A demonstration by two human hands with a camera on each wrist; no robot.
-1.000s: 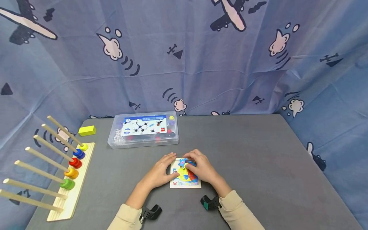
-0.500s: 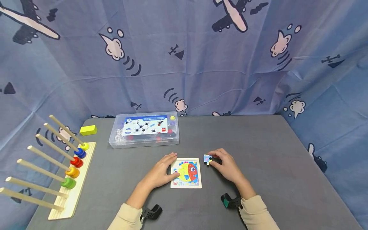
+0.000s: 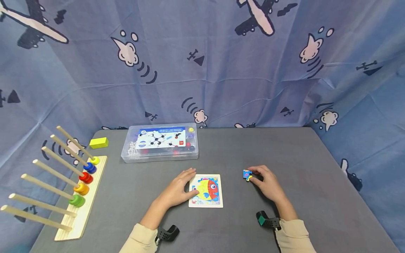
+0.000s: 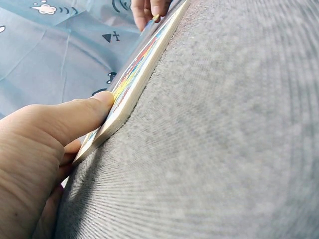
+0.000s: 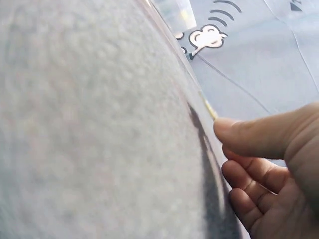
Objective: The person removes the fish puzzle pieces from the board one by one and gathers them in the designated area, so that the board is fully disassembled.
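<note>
A square wooden jigsaw puzzle [image 3: 221, 191] with a yellow and red fish lies flat on the grey table. My left hand [image 3: 177, 189] holds its left side, fingers along the edge. In the left wrist view the left thumb [image 4: 89, 107] presses on the puzzle's face near the edge. To the right of the puzzle, my right hand [image 3: 266, 183] pinches a small blue and yellow puzzle piece [image 3: 246, 174] between thumb and fingers. Only a thin yellow edge of the piece [image 5: 210, 110] shows in the right wrist view, at the thumb tip.
A clear plastic box [image 3: 159, 157] of molecule model parts stands at the back. On the left is a wooden peg stand [image 3: 76, 225] with coloured rings on several pegs. Behind it lies a yellow block [image 3: 98, 142]. A blue printed curtain [image 3: 237, 80] hangs around the table.
My right hand has lifted the puzzle piece away from the puzzle and carried it to the right. My left hand has stayed on the puzzle's left side.
</note>
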